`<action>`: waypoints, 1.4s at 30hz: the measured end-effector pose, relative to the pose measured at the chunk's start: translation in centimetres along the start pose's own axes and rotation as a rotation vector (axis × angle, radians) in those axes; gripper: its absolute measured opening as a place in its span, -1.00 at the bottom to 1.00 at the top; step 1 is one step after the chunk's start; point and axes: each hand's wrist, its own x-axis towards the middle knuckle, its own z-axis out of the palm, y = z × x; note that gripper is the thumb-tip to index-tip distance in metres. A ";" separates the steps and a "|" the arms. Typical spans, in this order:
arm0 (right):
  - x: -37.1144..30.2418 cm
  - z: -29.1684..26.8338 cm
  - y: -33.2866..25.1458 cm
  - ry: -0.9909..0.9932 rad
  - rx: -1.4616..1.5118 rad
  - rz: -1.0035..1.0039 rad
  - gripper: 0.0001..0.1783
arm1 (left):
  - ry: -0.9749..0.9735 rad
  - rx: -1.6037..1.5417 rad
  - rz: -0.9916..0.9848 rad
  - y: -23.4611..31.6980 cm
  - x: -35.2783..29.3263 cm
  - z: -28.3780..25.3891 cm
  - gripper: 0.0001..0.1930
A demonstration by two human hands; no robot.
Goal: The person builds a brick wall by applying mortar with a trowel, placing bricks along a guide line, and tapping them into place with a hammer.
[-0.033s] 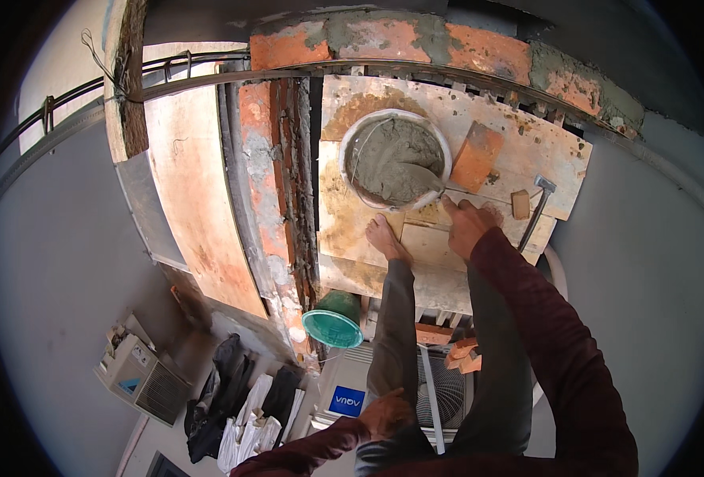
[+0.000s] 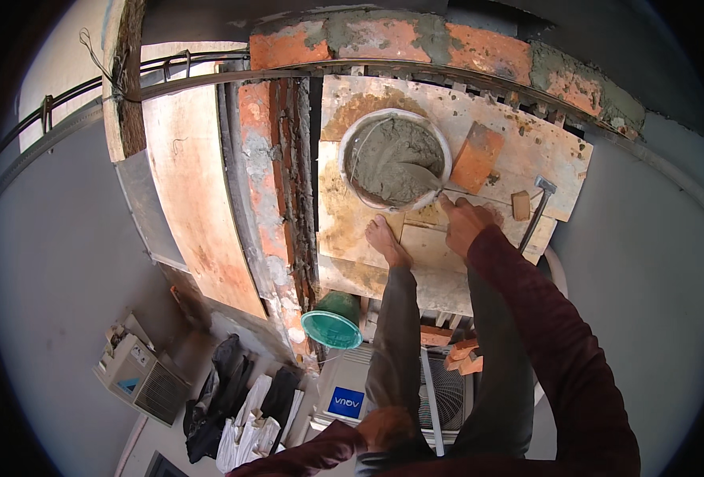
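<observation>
A round bucket (image 2: 448, 151) of wet grey mortar (image 2: 392, 155) stands on the wooden boards in front of me. The blade of a trowel (image 2: 417, 180) lies in the mortar at the near right side. My right hand (image 2: 466, 222) is closed on the trowel's handle at the rim; the fingers hide most of the handle. My left hand (image 2: 387, 429) is low in the picture, at my left leg. It is smeared, and its fingers do not show clearly.
A brick (image 2: 477, 157), a small block (image 2: 520, 205) and a hammer (image 2: 536, 213) lie right of the bucket. My bare foot (image 2: 387, 240) is just below it. A brick wall (image 2: 392, 40) curves behind. The boards (image 2: 439, 290) end above a green bucket (image 2: 332, 326) and an outdoor fan unit (image 2: 441, 397).
My left hand has shifted slightly down along my left leg. My right hand has moved very slightly left; the trowel blade stays in the mortar.
</observation>
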 end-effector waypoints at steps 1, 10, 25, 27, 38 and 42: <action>0.6 0.0 0.1 -0.012 -0.006 -0.002 -0.25 | 0.131 -0.045 0.044 1.2 -1.8 1.4 -0.88; 2.7 1.6 3.9 0.018 0.175 -0.272 -0.31 | 0.325 -0.413 0.034 -6.7 9.0 -22.2 -0.82; 3.5 -10.3 10.0 0.387 0.037 -0.371 -0.52 | 1.685 -0.124 0.267 -25.6 16.0 -66.9 -0.70; 3.7 -10.9 9.2 0.381 -0.018 -0.433 -0.51 | 1.643 -0.013 0.240 -25.6 17.6 -68.1 -0.73; 6.4 -9.0 3.4 0.332 -0.196 -0.538 -0.60 | 1.573 0.110 -0.021 -24.7 19.8 -68.4 -0.26; 7.3 -8.4 2.3 0.329 -0.286 -0.569 -0.60 | 1.583 0.187 -0.131 -21.5 19.7 -64.8 -0.01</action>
